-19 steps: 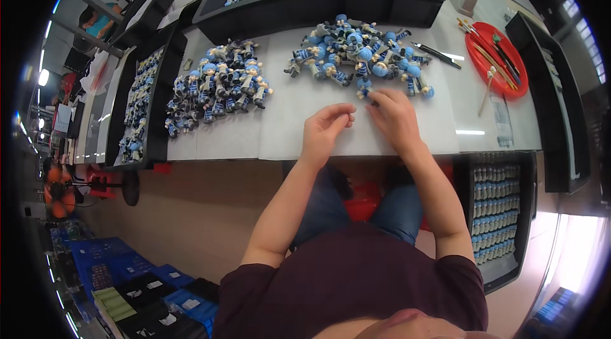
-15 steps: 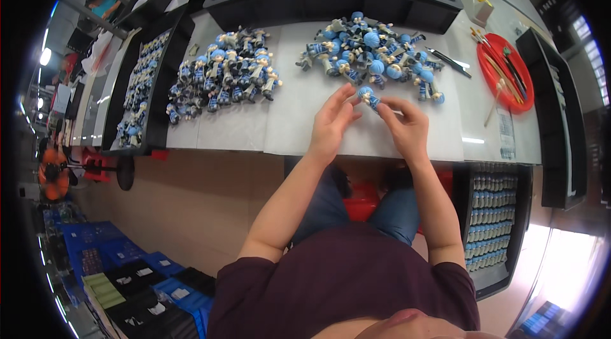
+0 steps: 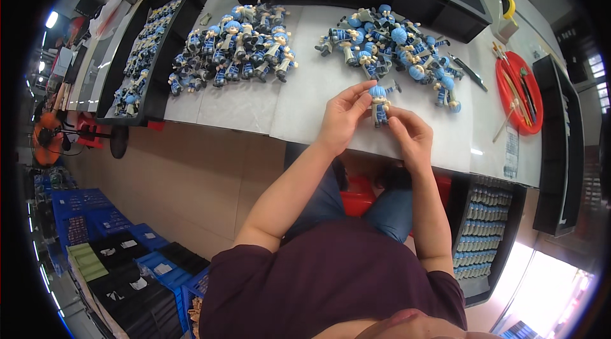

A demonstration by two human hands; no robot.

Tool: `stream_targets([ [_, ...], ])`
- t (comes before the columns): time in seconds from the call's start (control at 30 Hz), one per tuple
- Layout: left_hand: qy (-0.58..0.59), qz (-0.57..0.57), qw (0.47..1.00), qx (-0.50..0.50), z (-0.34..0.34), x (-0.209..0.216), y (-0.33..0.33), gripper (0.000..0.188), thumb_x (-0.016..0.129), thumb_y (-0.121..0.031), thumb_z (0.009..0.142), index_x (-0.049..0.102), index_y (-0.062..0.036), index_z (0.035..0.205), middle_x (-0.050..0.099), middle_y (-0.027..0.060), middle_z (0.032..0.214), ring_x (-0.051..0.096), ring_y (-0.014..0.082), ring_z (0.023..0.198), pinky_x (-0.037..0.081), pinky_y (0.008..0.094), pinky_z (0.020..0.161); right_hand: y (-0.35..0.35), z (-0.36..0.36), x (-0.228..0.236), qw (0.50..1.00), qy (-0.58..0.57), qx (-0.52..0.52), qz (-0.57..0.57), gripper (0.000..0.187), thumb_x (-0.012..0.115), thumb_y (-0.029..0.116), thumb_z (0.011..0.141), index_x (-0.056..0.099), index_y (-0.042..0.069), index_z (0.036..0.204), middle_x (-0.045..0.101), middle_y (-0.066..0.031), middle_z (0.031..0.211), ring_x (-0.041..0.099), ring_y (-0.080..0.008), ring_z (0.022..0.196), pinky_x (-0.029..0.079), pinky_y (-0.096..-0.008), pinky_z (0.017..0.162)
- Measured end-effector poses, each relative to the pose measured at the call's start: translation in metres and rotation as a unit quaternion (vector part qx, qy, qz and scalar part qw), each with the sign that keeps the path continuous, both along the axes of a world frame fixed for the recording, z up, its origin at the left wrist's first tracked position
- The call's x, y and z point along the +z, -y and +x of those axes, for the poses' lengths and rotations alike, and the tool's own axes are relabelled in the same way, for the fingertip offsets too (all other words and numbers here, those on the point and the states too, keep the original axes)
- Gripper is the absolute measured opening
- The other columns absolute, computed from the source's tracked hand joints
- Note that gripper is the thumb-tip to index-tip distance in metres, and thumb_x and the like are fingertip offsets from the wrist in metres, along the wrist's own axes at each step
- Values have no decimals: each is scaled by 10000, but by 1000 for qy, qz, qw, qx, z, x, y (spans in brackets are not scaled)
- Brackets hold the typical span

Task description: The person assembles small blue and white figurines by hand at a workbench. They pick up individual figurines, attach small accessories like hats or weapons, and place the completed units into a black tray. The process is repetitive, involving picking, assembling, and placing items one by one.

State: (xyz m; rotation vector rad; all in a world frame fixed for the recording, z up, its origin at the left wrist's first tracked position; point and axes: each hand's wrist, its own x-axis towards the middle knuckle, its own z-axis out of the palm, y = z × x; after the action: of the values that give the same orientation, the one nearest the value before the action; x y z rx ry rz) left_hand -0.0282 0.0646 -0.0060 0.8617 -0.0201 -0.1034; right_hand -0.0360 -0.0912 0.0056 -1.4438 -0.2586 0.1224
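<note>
Swung upright since the earlier frame, one blue-topped figurine (image 3: 380,108) is above right of centre, pinched between left fingers (image 3: 354,93) and right fingers (image 3: 410,120).

and here i am at the long white-topped table (image 3: 305,100), its front edge slanting across my view! below it, the tan floor (image 3: 210,186) opens out, a red seat (image 3: 356,202) shows beneath me, and over on my left an orange fan (image 3: 48,138) stands beyond the blue crates (image 3: 83,202). upper left, a lamp (image 3: 52,19) glows white; lower right, a fierce glare (image 3: 515,275) blazes!
</note>
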Motion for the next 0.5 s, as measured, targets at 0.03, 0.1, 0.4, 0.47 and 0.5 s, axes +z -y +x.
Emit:
stream_targets([
  [0.03,-2,-2,1000,6,0,1,0,282,490,-109,894,506,-20,1161,593,54,1005,566,132,909,460,289,819,0,0,-1,1000,4,0,0,221,563,36,838,564,-64,1035,598,-120,998,571,-158,912,471,-283,805],
  [0.1,-6,-4,1000,15,-1,2,1,263,494,-96,890,522,-17,1140,590,52,998,573,124,872,479,274,787,1,0,-2,1000,8,1,0,224,567,26,832,562,-66,1036,595,-123,1003,568,-161,921,471,-285,807],
  [0.4,1,-12,1000,-1,-1,0,-1,277,470,-111,903,505,-18,1162,589,53,1010,559,131,923,451,287,829,0,-1,-3,1000,16,7,13,232,578,9,820,554,-71,1037,592,-127,1004,569,-170,920,471,-288,812],
  [0.47,-6,-16,1000,-3,-1,0,-1,275,470,-113,903,507,-18,1158,590,55,1006,560,134,921,452,292,826,0,-1,-2,1000,20,6,11,230,576,10,821,554,-71,1035,592,-127,1004,570,-170,916,472,-288,809],
  [0.5,-10,-18,1000,-4,-1,0,-1,274,470,-114,903,507,-18,1157,590,56,1004,560,135,920,453,295,824,0,-1,-2,1000,15,6,11,226,573,12,824,555,-69,1035,593,-124,1001,571,-167,911,473,-284,804],
])
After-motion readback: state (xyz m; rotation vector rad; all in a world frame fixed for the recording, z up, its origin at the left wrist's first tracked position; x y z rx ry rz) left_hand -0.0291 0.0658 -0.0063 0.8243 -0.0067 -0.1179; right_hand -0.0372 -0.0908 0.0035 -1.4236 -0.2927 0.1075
